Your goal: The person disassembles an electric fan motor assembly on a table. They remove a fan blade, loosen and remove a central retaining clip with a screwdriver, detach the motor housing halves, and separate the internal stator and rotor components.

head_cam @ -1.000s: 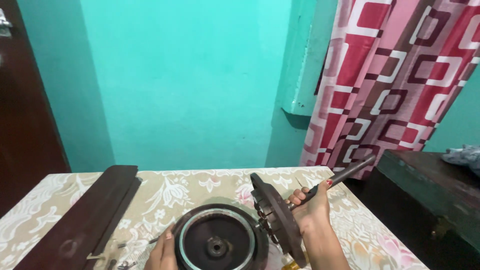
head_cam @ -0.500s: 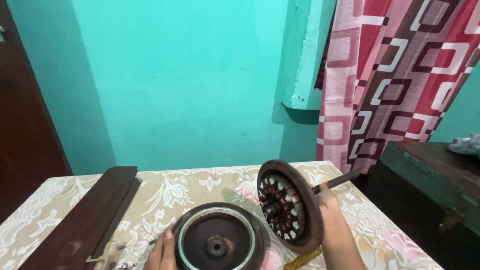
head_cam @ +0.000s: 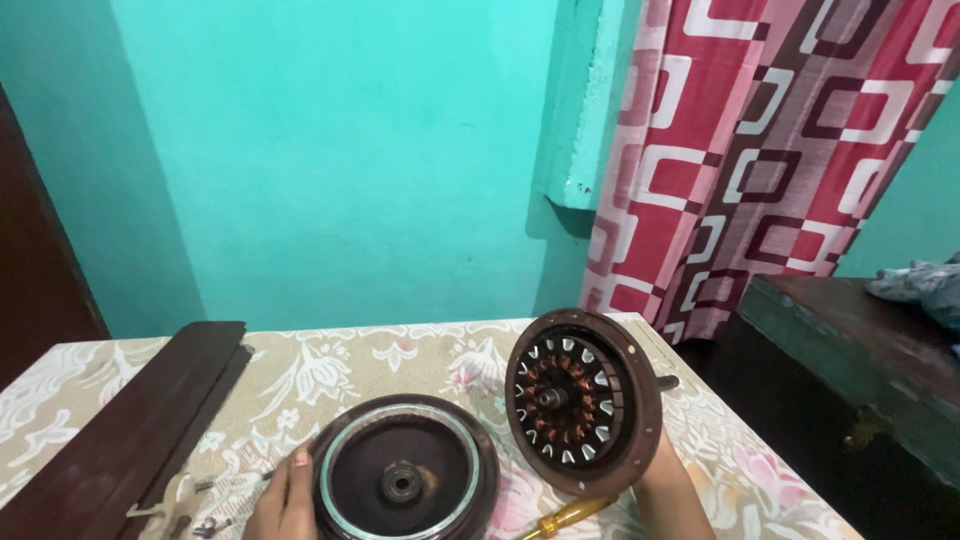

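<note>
Turquoise wall behind; counter (head_cam: 420, 350) under a floral cloth. Far left: dark wooden fan blade (head_cam: 130, 430), small screws (head_cam: 205, 522) near its end. Left hand (head_cam: 283, 495), fingers loosely extended, resting against round motor housing (head_cam: 400, 480) lying flat, centre near. Right: stator disc with copper windings (head_cam: 580, 400) held upright, right hand (head_cam: 662, 470) mostly hidden behind; its grip cannot be told. Yellow-handled screwdriver (head_cam: 565, 517) below. Patterned red curtain (head_cam: 760, 170) far right.

Right hand (head_cam: 655, 470): holds the round brown motor half with copper windings (head_cam: 583, 400) upright.
Left hand (head_cam: 285, 500): touches the round dark motor shell (head_cam: 405, 480) lying on the floral-cloth worktop (head_cam: 330, 375).
</note>
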